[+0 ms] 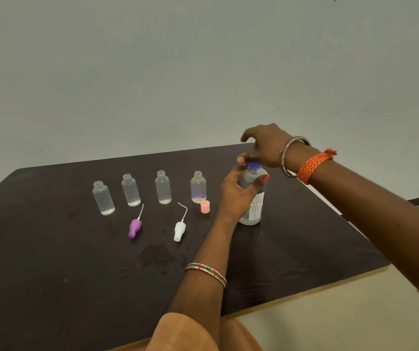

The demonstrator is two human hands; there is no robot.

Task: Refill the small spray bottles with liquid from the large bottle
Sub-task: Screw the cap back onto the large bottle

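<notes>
Left hand [238,196] grips large bottle [254,198] – right hand [264,145] pinches blue cap [254,165] – label print unreadable

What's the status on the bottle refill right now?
Left grip holds large bottle upright; right grip at its blue cap. Four small bottles open, nearly empty. Nothing blocking.

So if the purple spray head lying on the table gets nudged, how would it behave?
The purple spray head lies on its side, so it would probably roll in a curve. It looks light and would likely skid. Its thin dip tube would probably flex.
</notes>
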